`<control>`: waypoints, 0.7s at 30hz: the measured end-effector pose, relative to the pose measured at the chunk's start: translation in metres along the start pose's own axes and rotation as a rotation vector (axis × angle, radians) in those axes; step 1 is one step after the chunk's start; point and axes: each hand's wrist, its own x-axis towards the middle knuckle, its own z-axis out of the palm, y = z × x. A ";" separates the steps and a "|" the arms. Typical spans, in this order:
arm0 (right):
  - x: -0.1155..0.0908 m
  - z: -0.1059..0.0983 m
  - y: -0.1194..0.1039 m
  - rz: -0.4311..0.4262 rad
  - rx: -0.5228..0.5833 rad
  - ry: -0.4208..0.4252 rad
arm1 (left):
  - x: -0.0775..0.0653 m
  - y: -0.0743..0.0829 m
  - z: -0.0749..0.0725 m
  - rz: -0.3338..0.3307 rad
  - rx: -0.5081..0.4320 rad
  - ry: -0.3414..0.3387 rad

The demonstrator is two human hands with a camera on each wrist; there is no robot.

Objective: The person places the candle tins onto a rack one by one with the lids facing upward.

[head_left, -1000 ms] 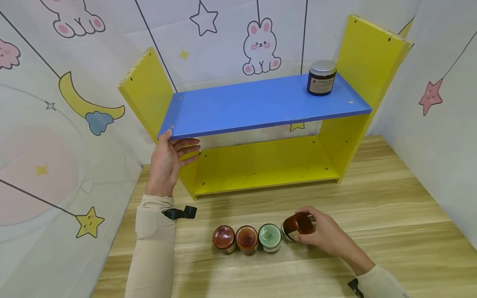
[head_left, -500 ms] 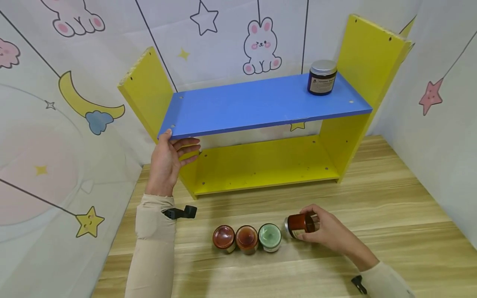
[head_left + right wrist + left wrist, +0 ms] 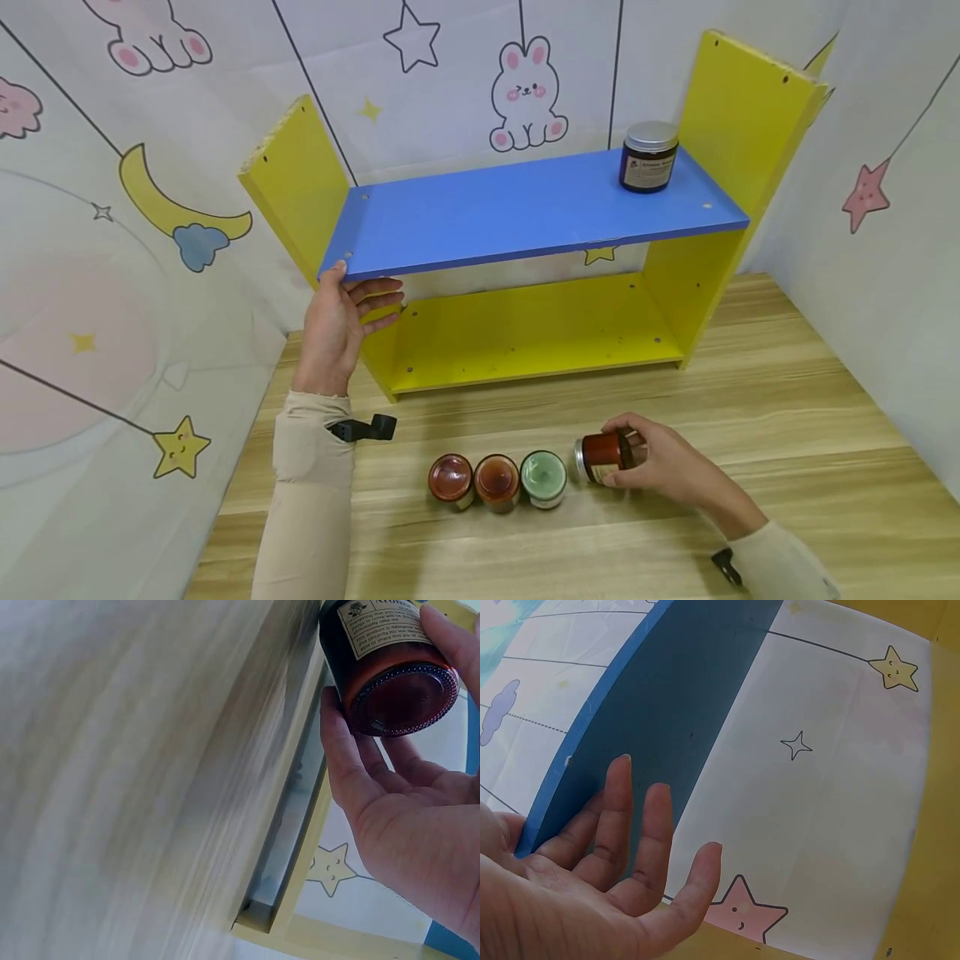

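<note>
- White wall cloth (image 3: 442,117) printed with stars and rabbits hangs behind the blue shelf (image 3: 517,212); wood-grain table (image 3: 787,400) lies below and in front of it.
- Left hand (image 3: 336,329) grips the front left corner of the blue shelf, thumb over the top edge; the left wrist view alone shows fingers spread beside the shelf's underside.
- Red jar (image 3: 451,477), orange-brown jar (image 3: 497,479) and green jar (image 3: 543,475) stand in a row on the table, in front of the blue shelf and lower than it; each colour shows through a round glass end.
- Held jar (image 3: 602,454), dark reddish glass, is tipped sideways just right of that row, also in front of the blue shelf, silver lid leftward; whether it touches the table is hard to tell.
- Right hand (image 3: 663,467) is clamped round it, thumb on the near side, fingers on the far side, base toward the palm. Only the right wrist view shows its ribbed base and printed label (image 3: 382,626).
- Lidded jar (image 3: 648,162) stands upright on the blue shelf's right end, its contents hidden by dark glass.
</note>
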 end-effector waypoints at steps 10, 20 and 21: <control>0.001 -0.003 0.003 -0.024 0.007 -0.045 | 0.000 0.001 0.000 -0.005 0.002 0.001; 0.004 -0.006 0.006 -0.014 0.036 -0.073 | 0.001 0.001 0.000 -0.012 -0.006 -0.002; 0.004 -0.006 0.007 -0.019 0.043 -0.077 | 0.000 0.001 0.000 -0.011 -0.006 -0.002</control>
